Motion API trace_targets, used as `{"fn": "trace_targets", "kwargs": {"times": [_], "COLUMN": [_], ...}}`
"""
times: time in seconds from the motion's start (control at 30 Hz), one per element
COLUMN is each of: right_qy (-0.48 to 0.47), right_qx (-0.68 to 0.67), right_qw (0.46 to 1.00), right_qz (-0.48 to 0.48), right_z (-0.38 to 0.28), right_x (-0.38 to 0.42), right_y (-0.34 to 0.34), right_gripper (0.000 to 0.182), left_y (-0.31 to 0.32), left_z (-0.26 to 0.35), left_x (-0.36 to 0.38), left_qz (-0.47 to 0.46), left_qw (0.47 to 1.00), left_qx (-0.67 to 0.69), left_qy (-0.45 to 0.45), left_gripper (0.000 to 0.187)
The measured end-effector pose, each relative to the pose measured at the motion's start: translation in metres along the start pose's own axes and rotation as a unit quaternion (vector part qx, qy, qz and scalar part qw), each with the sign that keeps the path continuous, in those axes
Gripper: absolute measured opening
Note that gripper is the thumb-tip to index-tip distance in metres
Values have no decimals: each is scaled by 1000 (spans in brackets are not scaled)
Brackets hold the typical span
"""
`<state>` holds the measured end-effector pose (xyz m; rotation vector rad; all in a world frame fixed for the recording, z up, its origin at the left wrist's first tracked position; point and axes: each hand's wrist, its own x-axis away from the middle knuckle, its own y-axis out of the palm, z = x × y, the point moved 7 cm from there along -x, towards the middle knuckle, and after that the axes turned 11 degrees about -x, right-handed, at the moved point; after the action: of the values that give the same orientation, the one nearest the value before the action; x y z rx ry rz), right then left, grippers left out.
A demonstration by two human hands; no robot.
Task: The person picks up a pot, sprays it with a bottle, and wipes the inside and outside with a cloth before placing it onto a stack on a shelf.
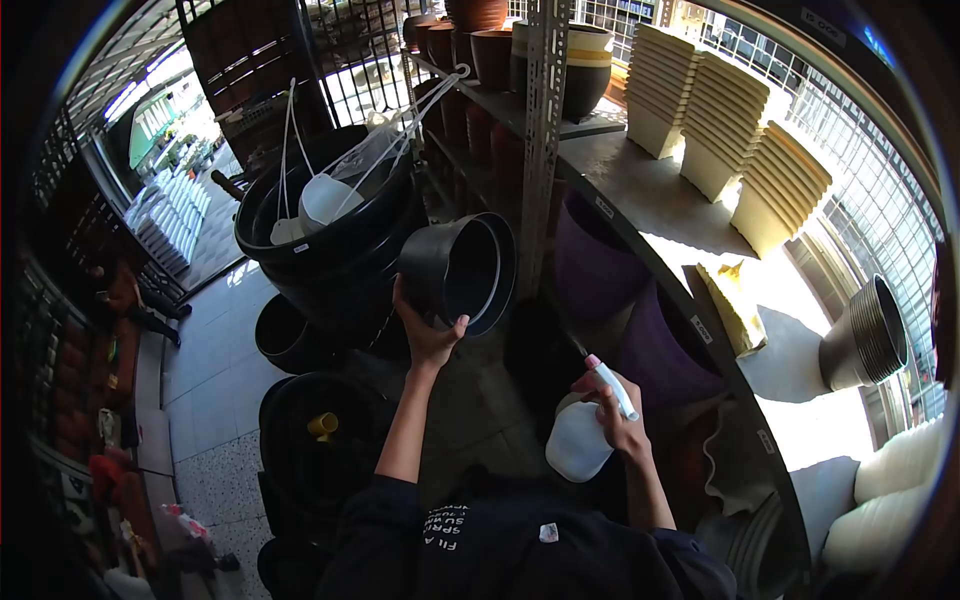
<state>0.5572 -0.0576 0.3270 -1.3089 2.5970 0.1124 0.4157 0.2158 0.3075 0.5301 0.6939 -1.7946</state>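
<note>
My left hand point(428, 335) is closed on a black plant pot point(425, 262), thumb near its rim and fingers along its outer wall. The pot is tilted, its mouth turned to the right. Lower and to the right, my right hand point(622, 410) grips a white spray bottle point(578, 440) by its trigger head. A pink nozzle point(593, 361) on the bottle points up and left, toward the pot side. Pot and bottle are apart.
Large black tubs point(330, 250) stand at left, holding white hanging pots point(328, 200). A metal shelf post point(545, 130) rises ahead. Stacked cream pots point(715, 130), a yellow-and-white packet point(733, 305) and nested dark pots point(865, 335) sit on the right shelf. A person point(135, 295) is far left.
</note>
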Motion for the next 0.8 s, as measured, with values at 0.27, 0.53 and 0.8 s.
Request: {"fn": "trace_targets", "kwargs": {"times": [0.27, 0.53, 0.8], "right_qy": [-13, 24, 53], "right_qx": [1, 2, 68], "right_qw": [1000, 999, 995], "right_qz": [6, 42, 53], "right_z": [12, 4, 12], "right_x": [19, 20, 23], "right_y": [1, -5, -12], "right_gripper": [52, 65, 53], "left_y": [-3, 38, 37], "left_z": [15, 46, 51], "left_x": [-10, -31, -33], "left_qz": [8, -258, -172], "left_qw": [973, 851, 933], "left_qx": [-192, -246, -176], "left_qy": [132, 385, 262], "left_gripper": [119, 120, 96]}}
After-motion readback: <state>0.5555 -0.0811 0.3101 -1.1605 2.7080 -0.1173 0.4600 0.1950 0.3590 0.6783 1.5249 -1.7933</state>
